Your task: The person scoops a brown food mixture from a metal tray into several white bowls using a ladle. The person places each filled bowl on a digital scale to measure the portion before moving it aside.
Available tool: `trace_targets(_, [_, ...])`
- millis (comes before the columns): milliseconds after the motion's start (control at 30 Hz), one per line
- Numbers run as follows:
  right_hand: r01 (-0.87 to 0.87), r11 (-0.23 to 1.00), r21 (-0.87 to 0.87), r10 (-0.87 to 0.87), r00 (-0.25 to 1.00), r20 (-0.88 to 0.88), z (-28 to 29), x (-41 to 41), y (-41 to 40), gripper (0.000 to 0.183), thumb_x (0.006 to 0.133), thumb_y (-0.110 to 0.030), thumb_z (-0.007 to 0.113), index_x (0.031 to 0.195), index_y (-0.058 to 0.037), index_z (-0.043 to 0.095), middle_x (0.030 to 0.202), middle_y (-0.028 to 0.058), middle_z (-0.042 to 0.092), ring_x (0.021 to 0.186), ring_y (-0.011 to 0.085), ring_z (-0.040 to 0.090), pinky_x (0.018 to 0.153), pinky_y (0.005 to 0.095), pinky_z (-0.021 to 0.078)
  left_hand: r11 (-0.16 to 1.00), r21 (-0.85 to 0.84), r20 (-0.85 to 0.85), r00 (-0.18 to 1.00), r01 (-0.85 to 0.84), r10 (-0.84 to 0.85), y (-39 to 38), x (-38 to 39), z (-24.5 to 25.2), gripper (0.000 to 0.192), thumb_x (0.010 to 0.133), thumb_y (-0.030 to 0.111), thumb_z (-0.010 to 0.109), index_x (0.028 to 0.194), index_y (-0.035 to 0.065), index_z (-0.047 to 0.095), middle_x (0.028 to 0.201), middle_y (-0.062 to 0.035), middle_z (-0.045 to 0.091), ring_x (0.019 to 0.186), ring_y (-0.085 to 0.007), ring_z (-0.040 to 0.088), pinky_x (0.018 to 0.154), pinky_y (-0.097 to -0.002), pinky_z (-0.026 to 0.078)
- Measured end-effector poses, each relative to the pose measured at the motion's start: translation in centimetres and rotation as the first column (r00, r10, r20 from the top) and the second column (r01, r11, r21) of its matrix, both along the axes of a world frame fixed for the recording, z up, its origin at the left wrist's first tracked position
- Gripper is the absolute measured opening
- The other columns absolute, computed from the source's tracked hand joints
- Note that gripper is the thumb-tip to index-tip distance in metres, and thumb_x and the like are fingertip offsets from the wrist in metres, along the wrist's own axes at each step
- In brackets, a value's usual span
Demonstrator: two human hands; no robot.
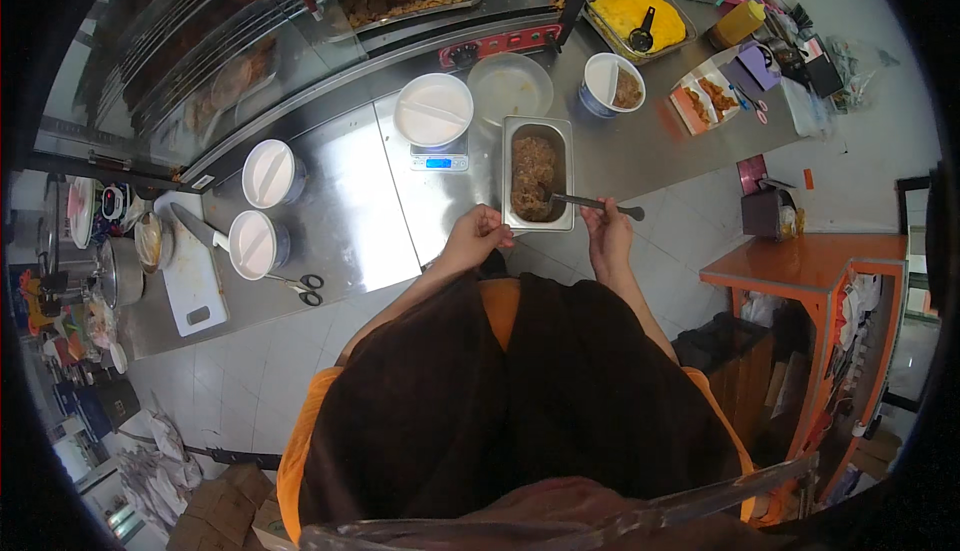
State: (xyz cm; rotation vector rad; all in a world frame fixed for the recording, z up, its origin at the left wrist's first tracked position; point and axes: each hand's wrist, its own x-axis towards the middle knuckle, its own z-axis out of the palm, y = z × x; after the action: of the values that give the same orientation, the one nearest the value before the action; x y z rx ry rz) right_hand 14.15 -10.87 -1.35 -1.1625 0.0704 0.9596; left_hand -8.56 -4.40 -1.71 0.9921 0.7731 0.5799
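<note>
A steel food pan [538,226] holding brown minced filling [534,164] is at the counter's near edge, right before me. My left hand [476,237], fingers curled, grips its near left corner. In my right hand [611,236] is the dark handle of a spoon [600,203], its head sunk in the filling. Left of the pan, a divided paper tub [433,109] stands on a small digital scale [439,163] with a lit display. A round translucent lid or dish [511,87] lies behind the pan. Another divided tub [600,104] has brown filling in one half.
Two divided tubs [268,173] [259,245] stand at left beside scissors [304,288], a knife [199,226] and a white cutting board [193,281]. A glass-fronted warming cabinet [300,63] borders the back. At right are a tray of yellow food [630,14] and a carton of fried pieces [701,104].
</note>
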Motion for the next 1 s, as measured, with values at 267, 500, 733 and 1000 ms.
trace_targets(267, [-0.016,0.999,0.045,0.022,0.992,-0.128,0.1,1.2,1.1,0.020,0.090,-0.014,0.047,0.091,0.0063,0.051,0.073,0.0151,0.058,0.067,0.0233,0.060,0.066,0.0293,0.0534,1.000,-0.011,-0.043,0.999,0.005,-0.006,0.0,-1.8,-0.2,0.012,0.084,-0.002,0.052,0.093,-0.0038,0.044,0.080,-0.0103,0.058,0.072,-0.0170,0.062,0.064,-0.0251,0.051])
trace_targets(500, [-0.075,0.992,0.103,0.084,0.993,-0.085,2.4,1.9,2.9,0.019,0.090,-0.013,0.047,0.091,0.0059,0.050,0.073,0.0151,0.057,0.069,0.0232,0.060,0.069,0.0294,0.0530,1.000,0.008,-0.077,0.997,0.001,0.000,0.1,-3.2,0.9,0.022,0.085,0.001,0.054,0.104,-0.0047,0.045,0.082,-0.0087,0.058,0.073,-0.0154,0.061,0.067,-0.0243,0.050])
trace_targets(733, [-0.151,0.972,0.181,0.166,0.984,-0.069,5.2,1.4,8.2,0.019,0.090,-0.013,0.046,0.091,0.0050,0.050,0.076,0.0145,0.056,0.073,0.0238,0.060,0.075,0.0317,0.0522,0.974,0.004,-0.073,0.971,-0.228,0.227,-0.6,-8.4,1.3,0.022,0.086,0.003,0.053,0.105,-0.0047,0.045,0.085,-0.0093,0.059,0.074,-0.0156,0.061,0.067,-0.0245,0.050])
trace_targets(1000, [-0.459,0.846,0.271,0.273,0.809,0.521,6.2,-4.3,17.9,0.027,0.091,-0.019,0.048,0.092,0.0074,0.049,0.085,0.0182,0.058,0.076,0.0257,0.061,0.073,0.0315,0.0513,0.902,-0.016,-0.093,0.899,-0.431,0.428,-3.8,-12.7,0.2,0.018,0.088,0.005,0.048,0.104,-0.0040,0.046,0.088,-0.0114,0.060,0.074,-0.0159,0.060,0.067,-0.0251,0.050])
